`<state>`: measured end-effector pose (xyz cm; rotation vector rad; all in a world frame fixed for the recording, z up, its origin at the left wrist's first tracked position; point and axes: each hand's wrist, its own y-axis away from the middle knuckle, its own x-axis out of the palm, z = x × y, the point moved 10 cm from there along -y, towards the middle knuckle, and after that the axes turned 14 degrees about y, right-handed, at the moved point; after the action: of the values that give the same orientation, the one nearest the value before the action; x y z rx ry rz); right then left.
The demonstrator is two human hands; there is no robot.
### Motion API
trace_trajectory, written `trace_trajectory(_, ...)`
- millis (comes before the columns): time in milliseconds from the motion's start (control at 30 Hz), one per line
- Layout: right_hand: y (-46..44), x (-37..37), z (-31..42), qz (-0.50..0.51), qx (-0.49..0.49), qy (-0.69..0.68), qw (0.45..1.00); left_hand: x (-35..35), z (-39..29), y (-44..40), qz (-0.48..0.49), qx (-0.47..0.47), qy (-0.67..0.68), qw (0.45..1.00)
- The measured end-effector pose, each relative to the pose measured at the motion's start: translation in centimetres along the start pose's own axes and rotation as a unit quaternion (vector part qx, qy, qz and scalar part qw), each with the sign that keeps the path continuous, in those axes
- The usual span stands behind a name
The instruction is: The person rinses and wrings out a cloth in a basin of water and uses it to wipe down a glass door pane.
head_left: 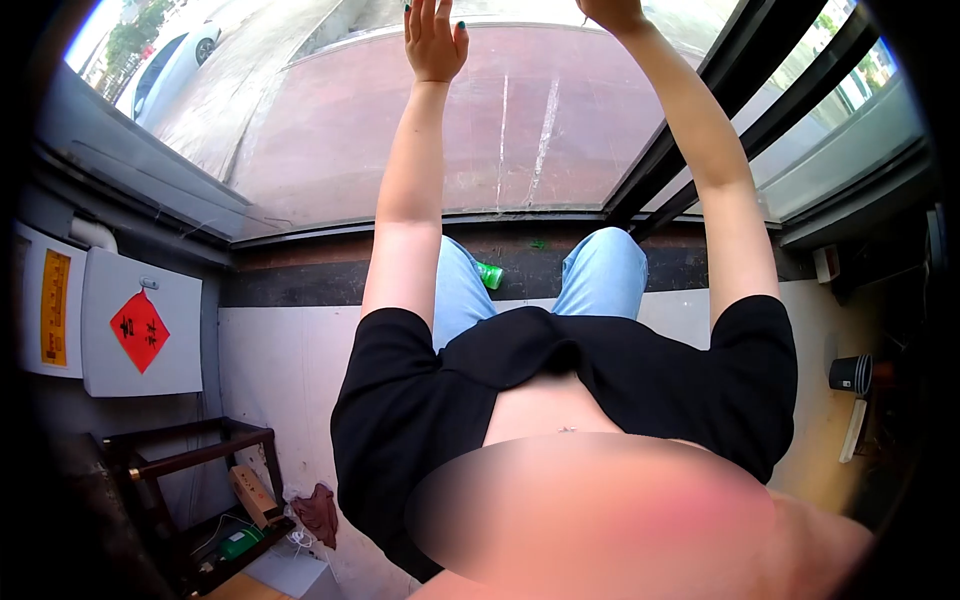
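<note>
Both my arms stretch forward and up toward a large glass pane [400, 130]. My left hand [434, 48] is raised in front of the glass, its fingers extended and nails painted teal; it holds nothing visible. Whether its palm touches the glass, I cannot tell. At the top edge, my right hand [612, 12] is partly cut off, so most of its fingers and anything in them are hidden. A green cylindrical container [489, 275] shows between my knees, partly covered by my left leg.
Dark metal frame bars [690, 110] cross at the right. On the left are a grey-white box [145, 345] with a red paper diamond and a dark wooden stand [200, 437]. Black cups [850, 374] stand at right. Outside is a white car [170, 70].
</note>
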<state>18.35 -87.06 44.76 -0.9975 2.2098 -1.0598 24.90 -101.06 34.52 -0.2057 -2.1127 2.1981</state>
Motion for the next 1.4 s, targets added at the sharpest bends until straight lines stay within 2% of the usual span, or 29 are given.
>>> trace_trajectory(67,-0.5,-0.9,-1.8,-0.047,0.013,0.013,0.999,0.2,0.0,-0.1,-0.009,-0.024,-0.001,1.000)
trace_trajectory(167,-0.4,-0.2,-2.0,-0.016,0.035,0.027,0.999,0.3,-0.2,-0.2,-0.043,-0.048,0.004,0.998)
trace_trajectory(267,0.4,0.4,-2.0,-0.035,0.082,0.030,0.996,0.4,-0.4,-0.2,-0.069,-0.068,-0.001,0.995)
trace_trajectory(367,1.3,0.7,-1.2,-0.026,0.101,0.009,0.995,0.8,0.0,0.1,-0.052,-0.069,-0.021,0.996)
trace_trajectory(433,2.8,1.9,0.4,0.016,0.059,0.012,0.998,1.3,0.2,0.3,-0.039,-0.076,-0.037,0.996)
trace_trajectory(500,5.8,3.1,2.4,0.066,-0.016,0.094,0.993,1.6,0.2,0.2,-0.003,-0.081,-0.093,0.992)
trace_trajectory(567,10.0,5.7,5.1,0.117,-0.090,0.082,0.986,1.7,0.5,0.4,-0.007,-0.088,-0.082,0.993)
trace_trajectory(633,14.2,6.7,8.1,0.160,-0.170,0.030,0.972,2.7,-0.1,0.3,0.067,-0.062,-0.164,0.982)
trace_trajectory(700,16.9,6.3,10.6,0.153,-0.242,0.055,0.956,3.9,-0.3,1.0,0.121,-0.028,-0.153,0.980)
trace_trajectory(833,17.9,6.5,10.5,0.178,-0.284,0.030,0.942,4.5,0.3,1.3,0.158,-0.031,-0.198,0.967)
trace_trajectory(900,16.7,6.3,8.4,0.149,-0.254,0.072,0.953,5.0,0.2,1.6,0.188,-0.024,-0.194,0.963)
trace_trajectory(967,14.3,5.9,4.3,0.142,-0.175,0.098,0.969,5.8,-0.2,2.0,0.226,-0.002,-0.188,0.956)
trace_trajectory(1100,9.5,3.6,-4.6,0.087,-0.048,0.157,0.983,6.2,-0.6,2.4,0.215,0.036,-0.191,0.957)
trace_trajectory(1133,8.2,1.7,-6.5,0.015,-0.018,0.168,0.985,6.3,-0.5,2.4,0.224,0.031,-0.180,0.957)
trace_trajectory(1167,6.7,-0.1,-8.0,0.010,0.072,0.118,0.990,5.9,-0.9,2.1,0.212,0.042,-0.175,0.961)
trace_trajectory(1300,7.5,-0.2,-9.6,-0.020,0.228,0.120,0.966,5.8,-1.5,1.6,0.203,0.037,-0.118,0.971)
trace_trajectory(1367,8.4,-0.3,-6.8,-0.046,0.222,0.113,0.967,6.7,-1.3,1.7,0.204,0.030,-0.117,0.972)
trace_trajectory(1400,10.0,0.4,-5.7,-0.054,0.197,0.099,0.974,7.0,-2.8,1.1,0.205,0.058,-0.116,0.970)
